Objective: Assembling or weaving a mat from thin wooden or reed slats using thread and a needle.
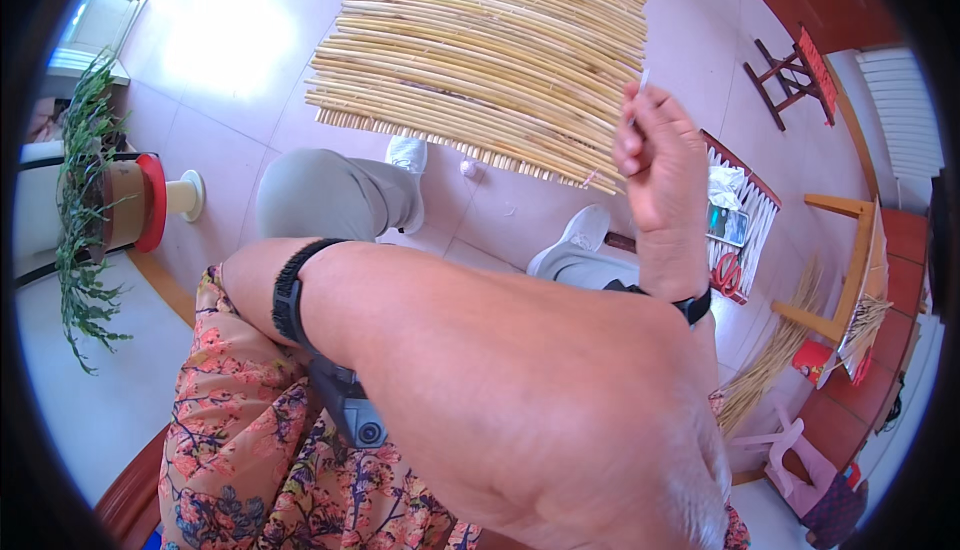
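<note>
My right hand (660,145), with a black band at its wrist, is raised at the right edge of a mat of thin yellow stalks (480,60). Its fingers are curled and pinched around a small thin white piece (644,79), whose kind I cannot make out. The stalks lie side by side in rows, with cut ends along the near edge. A large bare arm (480,380) crosses the view close up, wearing a black strap with a small camera (365,428); no hand shows on it. My left hand is not visible.
A low woven stool (757,212) at right bears a phone (727,225), white tissue (724,187) and red scissors (727,272). Loose stalks (765,375) lie by a wooden stool (840,208). A folding stool (800,78) stands far right; a potted plant (88,200) is at left.
</note>
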A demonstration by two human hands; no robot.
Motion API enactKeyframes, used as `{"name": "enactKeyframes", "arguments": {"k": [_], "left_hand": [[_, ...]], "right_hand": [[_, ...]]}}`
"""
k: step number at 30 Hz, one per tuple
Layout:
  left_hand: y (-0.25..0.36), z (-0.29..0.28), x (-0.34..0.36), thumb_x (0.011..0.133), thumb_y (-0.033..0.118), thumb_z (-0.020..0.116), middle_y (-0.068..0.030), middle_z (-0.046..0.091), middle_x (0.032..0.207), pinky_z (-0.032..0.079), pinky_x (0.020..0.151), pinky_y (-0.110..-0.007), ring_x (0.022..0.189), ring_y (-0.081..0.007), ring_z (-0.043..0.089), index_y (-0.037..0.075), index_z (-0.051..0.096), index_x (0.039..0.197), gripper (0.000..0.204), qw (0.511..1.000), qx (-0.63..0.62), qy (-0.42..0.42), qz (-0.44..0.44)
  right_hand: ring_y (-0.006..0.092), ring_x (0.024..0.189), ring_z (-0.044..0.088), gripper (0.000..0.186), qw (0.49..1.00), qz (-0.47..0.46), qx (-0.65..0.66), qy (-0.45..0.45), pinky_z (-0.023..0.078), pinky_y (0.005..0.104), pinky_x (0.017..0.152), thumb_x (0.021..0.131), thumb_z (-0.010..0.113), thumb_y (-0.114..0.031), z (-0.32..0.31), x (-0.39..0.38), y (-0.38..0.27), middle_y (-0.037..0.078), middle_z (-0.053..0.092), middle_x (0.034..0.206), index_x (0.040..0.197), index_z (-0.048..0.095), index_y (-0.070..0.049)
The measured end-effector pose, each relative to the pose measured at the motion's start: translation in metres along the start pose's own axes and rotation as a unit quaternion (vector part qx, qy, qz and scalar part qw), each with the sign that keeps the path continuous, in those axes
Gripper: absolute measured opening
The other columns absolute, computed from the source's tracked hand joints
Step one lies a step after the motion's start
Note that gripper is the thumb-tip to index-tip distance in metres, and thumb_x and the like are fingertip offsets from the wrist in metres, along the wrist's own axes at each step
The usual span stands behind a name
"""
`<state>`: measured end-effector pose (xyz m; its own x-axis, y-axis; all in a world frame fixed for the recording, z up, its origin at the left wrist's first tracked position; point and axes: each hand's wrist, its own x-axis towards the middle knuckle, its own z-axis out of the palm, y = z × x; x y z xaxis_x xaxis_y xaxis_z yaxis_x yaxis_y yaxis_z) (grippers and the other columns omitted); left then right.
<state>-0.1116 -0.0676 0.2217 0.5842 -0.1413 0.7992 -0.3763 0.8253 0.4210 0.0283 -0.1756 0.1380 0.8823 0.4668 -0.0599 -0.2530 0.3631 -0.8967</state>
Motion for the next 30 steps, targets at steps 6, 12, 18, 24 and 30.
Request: {"name": "enactKeyframes", "arguments": {"k": [6,12,18,24,30], "left_hand": [[0.01,-0.04,0.018,0.07,-0.018,0.053,-0.0048,0.047,0.062,0.023,0.037,-0.02,0.043,-0.0056,0.038,-0.008,0.056,0.085,0.018,0.987,-0.112,-0.011,-0.115],[0.006,-0.074,-0.001,0.079,0.01,0.061,-0.0112,0.063,0.076,0.046,0.051,-0.029,0.059,-0.0219,0.059,-0.001,0.061,0.071,0.013,0.986,-0.005,0.004,-0.165],[-0.024,-0.131,-0.014,0.083,0.011,0.055,-0.0014,0.055,0.065,0.027,0.042,-0.015,0.046,-0.001,0.038,0.003,0.059,0.082,0.009,0.846,0.168,0.368,-0.348],[-0.036,-0.141,-0.025,0.081,0.012,0.057,0.0006,0.054,0.063,0.026,0.041,-0.015,0.047,0.0006,0.036,0.004,0.061,0.084,0.01,0.815,0.252,0.372,-0.367],[-0.046,-0.148,-0.029,0.08,0.011,0.059,0.0021,0.054,0.063,0.031,0.045,-0.015,0.052,-0.0007,0.042,0.003,0.062,0.081,0.008,0.82,0.318,0.309,-0.362]], "right_hand": [[0.0049,0.053,0.045,0.013,0.996,0.063,-0.037,0.041,0.035,0.0182,0.043,0.085,0.053,-0.009,-0.003,0.014,0.012,0.001,0.05,0.072,0.094,0.055,0.001],[0.0044,0.053,0.044,0.008,0.996,0.032,-0.061,0.047,0.035,0.0176,0.044,0.086,0.052,-0.008,-0.007,0.015,0.012,0.002,0.052,0.074,0.089,0.054,-0.002],[0.0038,0.051,0.044,0.006,0.99,0.009,-0.137,0.046,0.035,0.0171,0.043,0.085,0.054,-0.008,-0.013,0.008,0.006,0.003,0.054,0.076,0.084,0.051,-0.004],[0.0027,0.051,0.043,0.026,0.992,0.0,-0.128,-0.009,0.034,0.0156,0.043,0.081,0.059,-0.004,-0.012,0.004,0.007,-0.001,0.051,0.074,0.106,0.053,0.0],[0.0025,0.054,0.044,0.03,0.986,0.009,-0.163,-0.032,0.034,0.0157,0.045,0.08,0.06,-0.004,-0.016,0.002,0.003,-0.002,0.05,0.074,0.11,0.055,-0.002]]}}
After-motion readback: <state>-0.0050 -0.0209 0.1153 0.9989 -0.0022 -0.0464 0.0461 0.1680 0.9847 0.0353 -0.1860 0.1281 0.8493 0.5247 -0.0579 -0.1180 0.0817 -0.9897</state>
